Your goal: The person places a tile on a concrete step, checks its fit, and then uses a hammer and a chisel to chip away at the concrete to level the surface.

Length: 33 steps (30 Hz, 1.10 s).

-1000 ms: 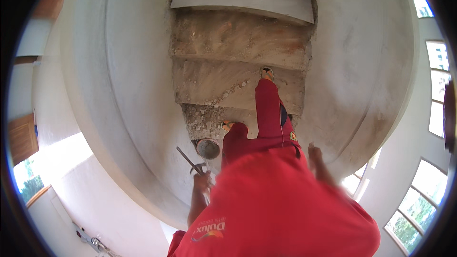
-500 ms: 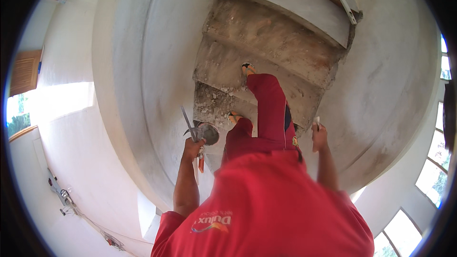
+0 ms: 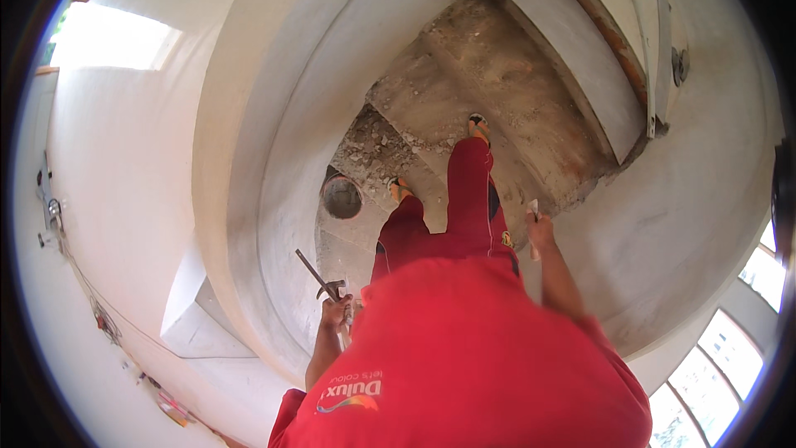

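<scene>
My left hand (image 3: 335, 312) is closed around a claw hammer (image 3: 331, 289) and a thin, dark flat metal bar (image 3: 308, 266), held together beside my red shirt. Something pale also shows below that hand, too small to make out. Ahead of it, a round bucket (image 3: 342, 197) with a grey inside stands on a step by the curved wall. On the other side, my right hand (image 3: 541, 233) grips a small, pale, flat-ended tool (image 3: 534, 209); its kind is unclear. A light handle-like end sticks out under the fist.
Winding concrete steps (image 3: 497, 58) run ahead, with rubble (image 3: 373, 149) near my left sandal. Curved plastered walls (image 3: 274, 116) close in both sides. A long metal straightedge (image 3: 661, 58) leans at the far right, beside a pale riser (image 3: 572, 50). Cables (image 3: 108, 323) lie at far left.
The view has turned, so the stairs now slant toward the upper right. My left hand with the hammer and bar has come back from beside the bucket. The right hand still holds its pale tool.
</scene>
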Available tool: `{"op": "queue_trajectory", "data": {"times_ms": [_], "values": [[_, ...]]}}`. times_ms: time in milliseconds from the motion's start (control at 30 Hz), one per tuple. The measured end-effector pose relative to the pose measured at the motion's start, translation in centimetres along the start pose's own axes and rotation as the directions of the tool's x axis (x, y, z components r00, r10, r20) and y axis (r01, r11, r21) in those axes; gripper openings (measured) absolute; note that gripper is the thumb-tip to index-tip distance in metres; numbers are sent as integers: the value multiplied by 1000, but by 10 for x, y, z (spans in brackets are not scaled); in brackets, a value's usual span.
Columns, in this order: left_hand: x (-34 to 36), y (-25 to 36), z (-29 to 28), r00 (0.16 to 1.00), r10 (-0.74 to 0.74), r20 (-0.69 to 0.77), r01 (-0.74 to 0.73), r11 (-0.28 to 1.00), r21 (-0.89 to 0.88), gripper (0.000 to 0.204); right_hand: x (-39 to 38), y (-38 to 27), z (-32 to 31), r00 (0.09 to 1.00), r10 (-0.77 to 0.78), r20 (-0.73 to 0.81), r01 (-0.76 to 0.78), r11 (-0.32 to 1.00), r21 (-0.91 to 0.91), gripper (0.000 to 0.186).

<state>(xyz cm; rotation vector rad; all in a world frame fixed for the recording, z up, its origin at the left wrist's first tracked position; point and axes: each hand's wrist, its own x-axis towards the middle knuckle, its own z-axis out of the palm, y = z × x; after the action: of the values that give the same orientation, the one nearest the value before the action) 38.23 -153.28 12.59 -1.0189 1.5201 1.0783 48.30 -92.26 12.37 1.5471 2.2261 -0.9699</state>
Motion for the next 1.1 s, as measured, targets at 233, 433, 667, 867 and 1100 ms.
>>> {"op": "queue_trajectory", "data": {"times_ms": [233, 433, 667, 867, 1100], "values": [[20, 0, 14, 988, 126, -95, -123, 992, 34, 30, -16, -30, -13, 996, -35, 87, 33, 999, 23, 36], [43, 62, 22, 976, 209, -54, -210, 978, 1, 33, -17, -1, -8, 999, -18, 33, 17, 999, 48, 40], [13, 74, 49, 982, 189, -22, -179, 957, 227, 24, 10, -13, 2, 992, -128, -17, 126, 988, -91, 42], [17, 39, 40, 962, 273, 20, -260, 888, 379, 23, 43, -55, 20, 997, -37, 63, 35, 999, 32, 41], [34, 67, 8, 950, 302, 71, -296, 810, 507, 22, 18, 8, 44, 992, 81, 95, -95, 983, 155, 42]]}}
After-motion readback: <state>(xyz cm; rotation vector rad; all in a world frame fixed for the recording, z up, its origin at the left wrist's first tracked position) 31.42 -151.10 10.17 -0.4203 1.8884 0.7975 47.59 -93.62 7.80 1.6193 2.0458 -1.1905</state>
